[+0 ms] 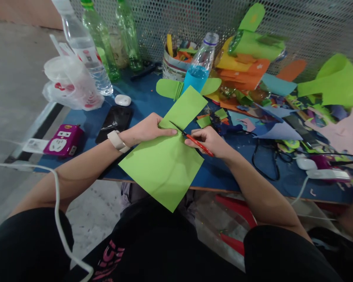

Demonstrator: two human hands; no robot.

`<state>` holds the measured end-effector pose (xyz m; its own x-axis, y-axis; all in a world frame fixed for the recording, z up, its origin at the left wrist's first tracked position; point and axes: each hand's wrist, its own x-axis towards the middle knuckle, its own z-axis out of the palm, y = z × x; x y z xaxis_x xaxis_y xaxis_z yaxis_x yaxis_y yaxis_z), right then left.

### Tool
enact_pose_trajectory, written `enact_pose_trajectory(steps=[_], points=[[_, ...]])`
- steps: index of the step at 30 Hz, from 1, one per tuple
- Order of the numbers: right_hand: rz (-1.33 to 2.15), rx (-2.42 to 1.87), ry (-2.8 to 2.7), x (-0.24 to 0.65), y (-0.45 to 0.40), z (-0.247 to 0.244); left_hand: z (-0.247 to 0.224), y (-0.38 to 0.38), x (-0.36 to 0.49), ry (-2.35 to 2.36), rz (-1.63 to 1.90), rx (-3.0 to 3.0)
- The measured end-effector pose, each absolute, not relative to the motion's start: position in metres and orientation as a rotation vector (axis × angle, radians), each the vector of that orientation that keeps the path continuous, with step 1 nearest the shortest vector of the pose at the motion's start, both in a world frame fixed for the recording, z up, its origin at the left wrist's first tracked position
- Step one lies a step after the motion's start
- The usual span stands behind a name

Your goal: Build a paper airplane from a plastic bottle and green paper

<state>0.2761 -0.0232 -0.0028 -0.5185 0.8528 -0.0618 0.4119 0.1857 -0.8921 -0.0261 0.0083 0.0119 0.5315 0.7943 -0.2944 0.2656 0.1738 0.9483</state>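
Note:
My right hand (207, 141) is closed around the red handles of a pair of scissors (198, 145). The dark blades reach up and left across a light green sheet of paper (164, 168), along the line where a green strip (188, 105) sticks out beyond it. My left hand (150, 127) grips the paper, thumb on top near the blades; its other fingers are mostly hidden beneath. The sheet's lower corner hangs over the table's front edge. Just behind the strip stands a bottle of blue liquid (197, 70), with a folded green paper piece (170, 89) beside it.
A blue table (147, 107) holds a black phone (114, 123), a white earbud case (122, 100) and a purple power adapter (64, 140) at left. Clear and green bottles (101, 47) stand behind. Paper scraps (278, 121) and paper-covered bottles (255, 47) crowd the right. A white cable (57, 199) crosses my left arm.

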Motion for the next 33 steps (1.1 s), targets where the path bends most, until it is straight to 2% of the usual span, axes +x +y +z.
enact_pose_trajectory(steps=[19,33], points=[[1.392,-1.239,-1.936,0.269,-0.027,-0.002,0.011,0.005,-0.024,0.949,0.434,1.409],[1.335,-1.187,-1.963,0.267,-0.026,-0.008,0.015,0.004,-0.023,0.976,0.479,1.417]])
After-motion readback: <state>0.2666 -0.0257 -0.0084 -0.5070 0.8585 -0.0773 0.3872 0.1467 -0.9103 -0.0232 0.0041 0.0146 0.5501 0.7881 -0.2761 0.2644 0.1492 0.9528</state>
